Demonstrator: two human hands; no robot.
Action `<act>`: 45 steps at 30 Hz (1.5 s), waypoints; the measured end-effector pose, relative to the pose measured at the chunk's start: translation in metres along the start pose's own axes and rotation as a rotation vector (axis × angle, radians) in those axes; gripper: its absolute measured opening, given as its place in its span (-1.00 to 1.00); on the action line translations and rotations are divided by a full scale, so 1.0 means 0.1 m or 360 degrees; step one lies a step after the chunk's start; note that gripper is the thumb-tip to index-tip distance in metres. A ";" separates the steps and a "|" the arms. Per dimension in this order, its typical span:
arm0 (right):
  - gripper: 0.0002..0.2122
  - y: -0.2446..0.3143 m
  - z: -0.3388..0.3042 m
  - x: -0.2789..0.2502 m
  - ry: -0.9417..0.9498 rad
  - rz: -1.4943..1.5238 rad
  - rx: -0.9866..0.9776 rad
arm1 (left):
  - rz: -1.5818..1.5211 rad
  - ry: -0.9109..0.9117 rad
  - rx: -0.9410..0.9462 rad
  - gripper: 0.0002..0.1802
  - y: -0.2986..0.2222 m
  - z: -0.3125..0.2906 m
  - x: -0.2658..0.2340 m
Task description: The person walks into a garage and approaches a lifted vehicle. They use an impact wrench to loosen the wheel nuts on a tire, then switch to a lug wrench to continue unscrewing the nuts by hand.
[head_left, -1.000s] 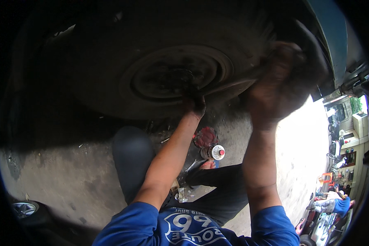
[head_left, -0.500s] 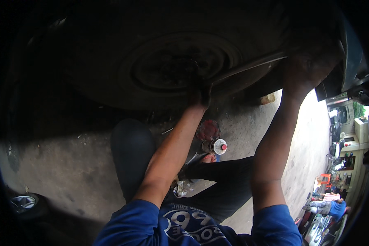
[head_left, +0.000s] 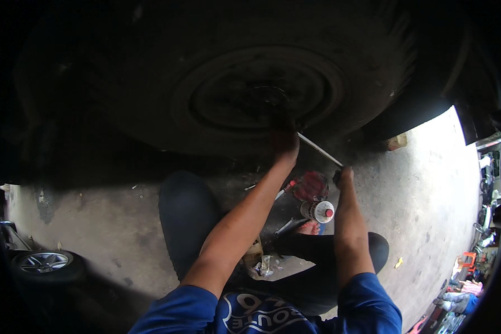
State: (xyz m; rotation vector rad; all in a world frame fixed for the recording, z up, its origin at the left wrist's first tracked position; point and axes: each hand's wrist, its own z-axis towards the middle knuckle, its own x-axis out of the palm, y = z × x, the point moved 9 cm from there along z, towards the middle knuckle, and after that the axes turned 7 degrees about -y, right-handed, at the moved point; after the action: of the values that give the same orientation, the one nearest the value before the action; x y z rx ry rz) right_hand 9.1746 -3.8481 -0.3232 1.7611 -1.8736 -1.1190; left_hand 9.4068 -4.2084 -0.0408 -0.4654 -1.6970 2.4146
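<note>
A large dark wheel (head_left: 206, 131) with a steel rim fills the shadowed upper part of the view. My left hand (head_left: 285, 145) is at the lower rim, closed about the inner end of a long metal bar (head_left: 319, 149); its fingertips fade into the shadow. The bar slants down to the right, and my right hand (head_left: 344, 175) is closed round its outer end, above my knee. What the bar's inner end fits onto at the wheel is too dark to make out.
On the floor below stand a red dish (head_left: 310, 186) and a white can (head_left: 318, 211) with a red cap. A block (head_left: 396, 142) lies near the tyre. Another wheel (head_left: 44, 263) lies at the left. A person (head_left: 456, 300) is far right.
My right hand has swung the bar's outer end down and toward me, from high at the right to above my knee. My left hand stays by the rim.
</note>
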 end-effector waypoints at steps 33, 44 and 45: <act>-0.53 1.89 -8.02 1.06 0.1291 -0.0103 -0.4006 | -0.2845 0.0282 -0.1278 -0.73 0.04 -0.05 0.38; -0.60 4.04 -4.65 -0.84 -0.1176 -0.0063 -0.3419 | -0.2163 0.0049 -0.1366 -0.67 0.01 -0.12 0.32; -0.71 4.03 -4.06 -0.94 -0.1035 -0.0023 -0.3163 | -0.2119 0.0048 -0.1354 -0.64 0.01 -0.15 0.32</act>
State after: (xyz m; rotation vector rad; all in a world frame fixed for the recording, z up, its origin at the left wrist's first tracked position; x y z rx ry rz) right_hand 9.2035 -3.9158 0.2519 0.1771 -0.1213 -2.2786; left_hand 9.3816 -4.1861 -0.0512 0.4608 -1.9445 0.7363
